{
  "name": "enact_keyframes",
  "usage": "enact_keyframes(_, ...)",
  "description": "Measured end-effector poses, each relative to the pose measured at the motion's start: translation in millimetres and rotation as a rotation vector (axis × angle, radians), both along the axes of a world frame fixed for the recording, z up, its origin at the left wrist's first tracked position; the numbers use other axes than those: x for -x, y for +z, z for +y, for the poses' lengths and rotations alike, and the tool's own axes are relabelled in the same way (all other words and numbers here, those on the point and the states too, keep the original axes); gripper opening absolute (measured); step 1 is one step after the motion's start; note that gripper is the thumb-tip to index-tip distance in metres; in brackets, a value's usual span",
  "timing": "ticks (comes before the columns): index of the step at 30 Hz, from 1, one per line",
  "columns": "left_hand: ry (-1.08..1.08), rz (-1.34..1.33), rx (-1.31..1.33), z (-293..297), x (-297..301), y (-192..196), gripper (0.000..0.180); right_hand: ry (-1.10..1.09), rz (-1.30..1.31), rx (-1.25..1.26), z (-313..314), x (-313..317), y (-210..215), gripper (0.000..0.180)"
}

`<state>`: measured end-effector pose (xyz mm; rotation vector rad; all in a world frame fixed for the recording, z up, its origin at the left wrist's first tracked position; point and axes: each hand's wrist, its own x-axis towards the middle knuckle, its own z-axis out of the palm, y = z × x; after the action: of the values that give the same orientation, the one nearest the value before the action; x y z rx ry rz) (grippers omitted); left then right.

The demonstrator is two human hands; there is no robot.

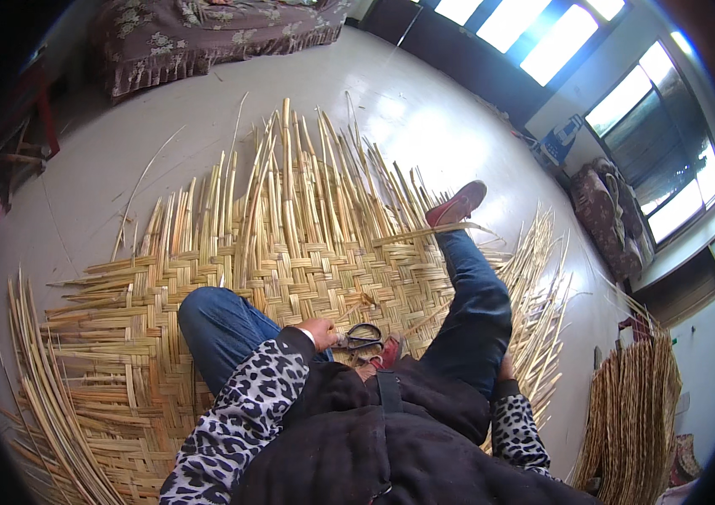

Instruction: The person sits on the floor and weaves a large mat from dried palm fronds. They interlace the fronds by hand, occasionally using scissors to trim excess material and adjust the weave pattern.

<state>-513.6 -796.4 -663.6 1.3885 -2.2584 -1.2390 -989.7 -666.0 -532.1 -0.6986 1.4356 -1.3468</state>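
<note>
My left hand [319, 333] is closed over the woven reed mat [315, 278], beside my bent left knee. Right next to its fingers is a pair of scissors [363, 337] with black loop handles. I cannot make out whether the hand grips the scissors or a thin strip. My right hand [506, 369] is mostly hidden behind my outstretched right leg. It is nearest to a spread of loose reed strips [534, 295] on that side, and its fingers do not show. Long uncut reed ends [288, 168] stick out from the mat's far edge.
More loose strips [46, 396] lie along the left. A folded or rolled brown woven mat [631, 412] stands at the right. A cloth-covered bed [214, 38] is at the far left, and a covered piece of furniture [610, 215] sits beneath the right window.
</note>
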Motion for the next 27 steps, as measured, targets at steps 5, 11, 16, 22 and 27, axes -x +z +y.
enact_keyframes(5,-0.031,-0.032,-0.038,3.1,2.4,2.7,0.039,-0.012,-0.190,0.037,45.0,-22.7,58.1,0.050)
enact_keyframes(11,-0.106,-0.300,-0.057,19.2,3.6,45.2,0.040,-0.014,0.223,0.271,93.2,-70.5,115.1,0.049)
enact_keyframes(16,-0.093,-0.504,0.076,49.1,10.5,84.3,0.043,-0.010,-0.087,0.201,103.5,-77.0,124.7,0.056)
enact_keyframes(22,-0.329,-0.786,0.083,66.5,31.1,101.3,0.048,0.309,0.413,0.178,74.3,-36.7,99.5,0.047)
enact_keyframes(27,-0.299,-0.916,0.204,79.4,42.2,114.0,0.037,0.484,0.686,0.212,10.5,-31.8,102.0,0.042)
